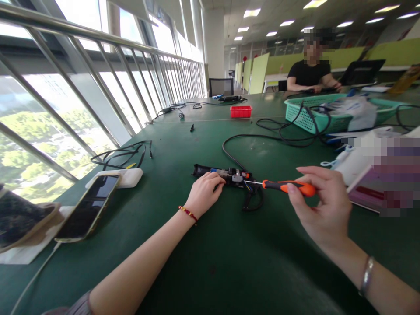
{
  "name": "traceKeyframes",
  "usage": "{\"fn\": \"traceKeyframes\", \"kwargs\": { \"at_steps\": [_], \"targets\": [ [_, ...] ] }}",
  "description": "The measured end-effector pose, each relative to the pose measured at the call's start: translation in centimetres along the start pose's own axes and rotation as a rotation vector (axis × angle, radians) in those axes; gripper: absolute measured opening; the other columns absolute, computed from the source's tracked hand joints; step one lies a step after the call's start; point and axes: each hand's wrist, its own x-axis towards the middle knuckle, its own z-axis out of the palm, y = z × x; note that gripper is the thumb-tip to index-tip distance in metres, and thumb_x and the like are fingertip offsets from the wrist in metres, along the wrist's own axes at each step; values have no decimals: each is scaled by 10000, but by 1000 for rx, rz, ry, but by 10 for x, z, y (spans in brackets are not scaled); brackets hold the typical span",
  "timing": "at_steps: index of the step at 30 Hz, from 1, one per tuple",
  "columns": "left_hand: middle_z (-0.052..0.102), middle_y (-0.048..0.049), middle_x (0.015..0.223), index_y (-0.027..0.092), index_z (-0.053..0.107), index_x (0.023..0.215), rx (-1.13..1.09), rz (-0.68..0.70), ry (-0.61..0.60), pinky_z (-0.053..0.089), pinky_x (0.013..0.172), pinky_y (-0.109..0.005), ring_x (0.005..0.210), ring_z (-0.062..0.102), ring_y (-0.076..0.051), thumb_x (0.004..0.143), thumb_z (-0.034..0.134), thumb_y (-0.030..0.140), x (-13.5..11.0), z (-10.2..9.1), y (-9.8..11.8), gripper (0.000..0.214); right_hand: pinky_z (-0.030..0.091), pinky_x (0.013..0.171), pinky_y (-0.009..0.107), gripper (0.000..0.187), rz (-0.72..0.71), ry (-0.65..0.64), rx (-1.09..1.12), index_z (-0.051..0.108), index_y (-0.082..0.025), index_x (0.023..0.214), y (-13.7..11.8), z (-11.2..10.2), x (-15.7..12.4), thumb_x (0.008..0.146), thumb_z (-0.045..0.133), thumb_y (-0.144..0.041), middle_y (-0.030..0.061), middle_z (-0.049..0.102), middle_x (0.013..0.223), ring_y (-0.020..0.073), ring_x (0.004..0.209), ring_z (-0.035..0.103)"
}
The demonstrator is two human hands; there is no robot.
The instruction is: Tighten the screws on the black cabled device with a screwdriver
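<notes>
A black corded hand tool [235, 176] lies on the green table with its housing open, so wires and inner parts show. Its looped black handle [253, 200] points toward me. My left hand [207, 189] is closed on the near side of the tool's body, holding it against the table; its fingertips are partly hidden. Between thumb and fingers, my right hand [323, 201] grips an orange and black screwdriver [285, 187]. The shaft points left, and its tip meets the inner parts near the middle of the tool; I cannot tell whether it sits in a screw.
At left, a phone [88, 208] leans on a white block [133, 178] near black cables [123, 154]. A red tray [240, 112] and a green basket [300, 117] stand farther back. A railing [131, 48] borders the left side. Across the table sits a person [310, 74].
</notes>
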Motion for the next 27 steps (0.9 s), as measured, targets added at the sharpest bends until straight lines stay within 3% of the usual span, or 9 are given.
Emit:
{"fn": "traceKeyframes", "kwargs": {
  "at_steps": [2, 4, 8, 11, 18, 24, 27],
  "targets": [
    [670, -28, 965, 183, 671, 936, -2, 3, -2, 498, 828, -319, 917, 607, -184, 908, 470, 187, 0, 0, 0, 203, 480, 602, 320, 67, 27, -50, -46, 599, -221, 896, -1, -1, 0, 832, 595, -241, -1, 573, 699, 161, 646, 572],
    [668, -34, 994, 178, 668, 963, -1, 17, -14, 499, 842, -327, 928, 603, -188, 904, 475, 178, 0, 0, 0, 202, 471, 599, 322, 90, 42, -57, -53, 597, -218, 921, 0, 0, -1, 836, 592, -247, -9, 556, 666, 161, 632, 561],
    [651, -54, 1065, 156, 649, 1060, 17, 54, -42, 500, 874, -351, 954, 585, -203, 888, 496, 162, 0, 4, 0, 230, 504, 698, 355, 297, 17, 2, 5, 548, -215, 1083, 3, 3, -1, 794, 617, -211, 40, 576, 895, 184, 781, 584],
    [641, -62, 1074, 156, 637, 1090, 23, 59, -43, 502, 884, -359, 965, 575, -206, 888, 496, 177, 0, 6, 0, 247, 510, 747, 374, 337, 22, 13, 42, 526, -213, 1121, 4, 4, -1, 793, 602, -200, 65, 566, 990, 195, 850, 587],
    [635, -56, 1072, 172, 636, 1079, 11, 49, -34, 501, 894, -351, 972, 571, -201, 884, 490, 178, 0, 4, 1, 243, 492, 631, 348, 125, 120, -119, -38, 584, -211, 943, 0, 0, -4, 858, 563, -301, -17, 550, 621, 183, 642, 587],
    [634, -63, 1073, 160, 634, 1073, -6, 40, -39, 501, 891, -359, 971, 565, -206, 887, 474, 175, 0, 4, 2, 246, 547, 695, 344, 304, 70, 21, 95, 514, -226, 1083, -1, 7, -3, 796, 616, -222, 42, 516, 971, 164, 772, 611],
    [632, -63, 1075, 167, 634, 1073, -9, 41, -37, 501, 892, -361, 975, 567, -206, 885, 473, 174, 0, 5, 1, 247, 551, 686, 354, 387, 122, -5, 150, 479, -239, 1164, 0, 6, -4, 801, 614, -222, 30, 526, 939, 168, 757, 618]
  ]
}}
